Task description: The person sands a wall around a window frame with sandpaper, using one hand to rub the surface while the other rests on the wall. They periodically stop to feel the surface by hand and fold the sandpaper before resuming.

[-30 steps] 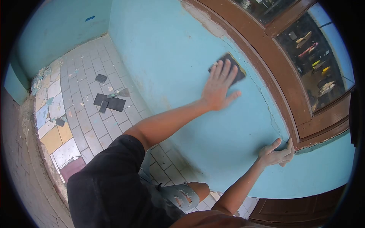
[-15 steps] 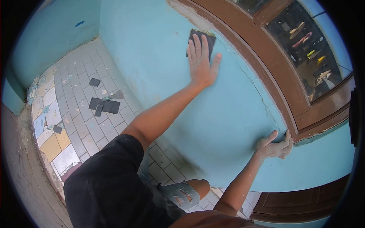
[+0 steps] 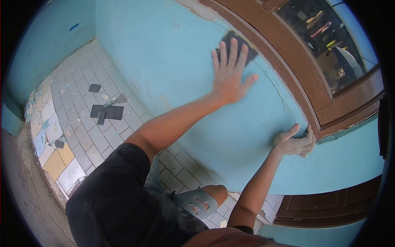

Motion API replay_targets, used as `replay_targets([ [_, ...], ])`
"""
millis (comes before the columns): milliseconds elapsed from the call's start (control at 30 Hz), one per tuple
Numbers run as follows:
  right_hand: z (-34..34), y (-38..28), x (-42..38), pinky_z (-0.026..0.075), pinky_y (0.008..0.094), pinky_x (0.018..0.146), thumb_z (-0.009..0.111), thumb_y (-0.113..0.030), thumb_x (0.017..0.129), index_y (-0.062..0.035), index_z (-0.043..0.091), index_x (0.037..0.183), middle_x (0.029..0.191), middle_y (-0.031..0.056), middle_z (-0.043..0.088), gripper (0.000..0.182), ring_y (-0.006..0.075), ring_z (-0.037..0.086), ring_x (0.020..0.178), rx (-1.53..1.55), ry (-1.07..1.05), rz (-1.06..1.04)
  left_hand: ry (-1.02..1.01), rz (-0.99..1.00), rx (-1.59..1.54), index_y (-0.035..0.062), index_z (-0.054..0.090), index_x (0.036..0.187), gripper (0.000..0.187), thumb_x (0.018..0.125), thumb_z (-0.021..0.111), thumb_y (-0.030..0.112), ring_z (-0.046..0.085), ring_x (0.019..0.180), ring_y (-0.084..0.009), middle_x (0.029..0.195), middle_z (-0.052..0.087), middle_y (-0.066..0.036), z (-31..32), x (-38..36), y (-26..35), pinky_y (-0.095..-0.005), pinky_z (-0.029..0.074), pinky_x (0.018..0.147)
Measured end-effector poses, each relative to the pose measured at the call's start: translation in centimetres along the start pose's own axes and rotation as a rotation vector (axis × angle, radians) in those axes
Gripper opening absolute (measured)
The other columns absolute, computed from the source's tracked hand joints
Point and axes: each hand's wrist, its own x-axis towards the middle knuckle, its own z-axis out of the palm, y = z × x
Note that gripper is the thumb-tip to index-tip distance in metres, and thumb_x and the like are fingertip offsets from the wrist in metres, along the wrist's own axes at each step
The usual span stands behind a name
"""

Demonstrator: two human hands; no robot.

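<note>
My left hand (image 3: pixel 231 76) lies with fingers spread over a dark sheet of sandpaper (image 3: pixel 249 47), pressing it flat on the light blue wall (image 3: pixel 197 136) beside the brown window frame (image 3: pixel 302 88). Part of the sheet is hidden under the fingers. Lower down, my right hand (image 3: pixel 293 141) rests against the wall at the frame's bottom corner, thumb apart from its bent fingers, with nothing seen in it. A thin crack (image 3: pixel 279 94) runs down the wall between the two hands, along the frame.
On the tiled floor (image 3: pixel 82 123) lie a scraper (image 3: pixel 116 100), a dark flat sheet (image 3: pixel 115 113) with a small dark block (image 3: pixel 101 118) on it, and other dark pieces. Paint flakes are scattered there. A glass pane (image 3: pixel 325 41) shows reflections. My bent knee (image 3: pixel 218 193) is near the wall.
My left hand has slid the sandpaper to the right, closer to the window frame, and the sheet has turned. My right hand stays by the frame's corner. The view has shifted slightly.
</note>
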Motion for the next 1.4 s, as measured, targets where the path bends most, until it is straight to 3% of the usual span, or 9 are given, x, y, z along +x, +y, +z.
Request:
replay_targets([
  [167, -1.5, 0.3, 0.5, 0.028, 0.0507, 0.101, 0.046, -0.066, 0.101, -0.0074, 0.065, 0.126, 0.123, 0.0084, 0.057, 0.066, 0.0289, 0.047, 0.125, 0.078, -0.05, -0.037, -0.303, 0.568, -0.02, 0.0168, 0.033, 0.162, 0.085, 0.095, 0.057, 0.062, 0.01, 0.156, -0.0466, 0.171, 0.015, -0.017, 0.6, -5.5, 2.0, -0.0718, 0.007, 0.119],
  [367, -0.7, 0.9, 0.2, 0.028, 0.0487, 0.099, 0.046, -0.065, 0.102, -0.0083, 0.066, 0.125, 0.122, 0.0054, 0.056, 0.065, 0.0268, 0.047, 0.123, -0.015, -0.008, -0.077, 0.117, -0.153, -0.027, 0.0086, 0.027, 0.163, 0.081, 0.101, 0.049, 0.057, 0.008, 0.156, -0.048, 0.171, 0.013, -0.021, 1.0, 1.2, 0.9, -0.0709, 0.0, 0.118],
  [567, -1.7, 1.2, 0.4, 0.028, 0.0488, 0.099, 0.046, -0.064, 0.102, -0.0075, 0.065, 0.127, 0.125, 0.0076, 0.054, 0.064, 0.0274, 0.047, 0.123, 0.044, -0.077, -0.091, -0.319, 0.547, -0.036, 0.0274, 0.04, 0.159, 0.078, 0.093, 0.059, 0.063, 0.014, 0.158, -0.0388, 0.171, 0.022, -0.007, 0.5, -4.0, 1.7, -0.0699, 0.008, 0.12],
  [767, -0.9, -0.2, 0.0, 0.027, 0.0513, 0.101, 0.045, -0.063, 0.102, -0.0068, 0.064, 0.131, 0.127, 0.0087, 0.053, 0.066, 0.0279, 0.046, 0.125, 0.054, -0.058, -0.02, 0.098, -0.174, -0.042, 0.0108, 0.022, 0.165, 0.082, 0.101, 0.052, 0.054, 0.004, 0.155, -0.0516, 0.172, 0.009, -0.021, 1.0, 0.1, 1.0, -0.0708, -0.001, 0.118],
  [867, -1.2, -0.3, 0.1, 0.027, 0.0509, 0.101, 0.045, -0.064, 0.102, -0.0061, 0.063, 0.132, 0.128, 0.0091, 0.053, 0.068, 0.0279, 0.045, 0.124, 0.051, -0.063, 0.017, -0.391, 0.486, -0.186, 0.0243, 0.037, 0.16, 0.079, 0.094, 0.057, 0.063, 0.02, 0.154, -0.0449, 0.171, 0.022, -0.009, 0.6, -8.3, 5.3, -0.072, 0.013, 0.118],
  [967, -2.1, 0.9, 0.4, 0.028, 0.0506, 0.101, 0.045, -0.065, 0.102, -0.0055, 0.063, 0.132, 0.127, 0.0093, 0.053, 0.069, 0.0279, 0.044, 0.124, 0.061, -0.134, -0.054, -0.365, 0.564, -0.096, 0.0288, 0.04, 0.159, 0.078, 0.092, 0.059, 0.064, 0.022, 0.154, -0.0413, 0.171, 0.023, -0.004, 1.4, -7.3, 3.3, -0.0698, 0.017, 0.119],
  [1167, -1.0, 0.9, -0.1, 0.024, 0.054, 0.103, 0.042, -0.069, 0.101, -0.0095, 0.063, 0.133, 0.126, 0.0066, 0.052, 0.07, 0.0276, 0.042, 0.128, 0.096, -0.119, -0.073, 0.131, -0.164, -0.038, 0.0132, 0.026, 0.163, 0.078, 0.102, 0.049, 0.056, 0.012, 0.152, -0.0553, 0.171, 0.017, -0.018, 1.8, -1.0, 0.8, -0.0699, 0.003, 0.12],
  [1300, -0.8, 0.5, -0.1, 0.027, 0.0541, 0.1, 0.043, -0.067, 0.102, -0.0062, 0.062, 0.131, 0.123, 0.0095, 0.051, 0.07, 0.0285, 0.043, 0.123, 0.05, -0.052, -0.049, -0.528, 0.59, -0.215, 0.0248, 0.035, 0.161, 0.078, 0.096, 0.056, 0.062, 0.014, 0.156, -0.0438, 0.171, 0.021, -0.012, 2.2, -12.4, 4.7, -0.0702, 0.006, 0.12],
  [1400, -2.1, 1.5, 0.4, 0.027, 0.0547, 0.099, 0.043, -0.067, 0.102, -0.0065, 0.062, 0.13, 0.123, 0.0108, 0.051, 0.069, 0.0291, 0.043, 0.124, 0.056, -0.123, -0.111, -0.345, 0.501, -0.061, 0.0291, 0.035, 0.161, 0.078, 0.094, 0.059, 0.061, 0.014, 0.157, -0.0397, 0.171, 0.022, -0.008, 2.5, -11.9, 1.0, -0.069, 0.005, 0.12],
])
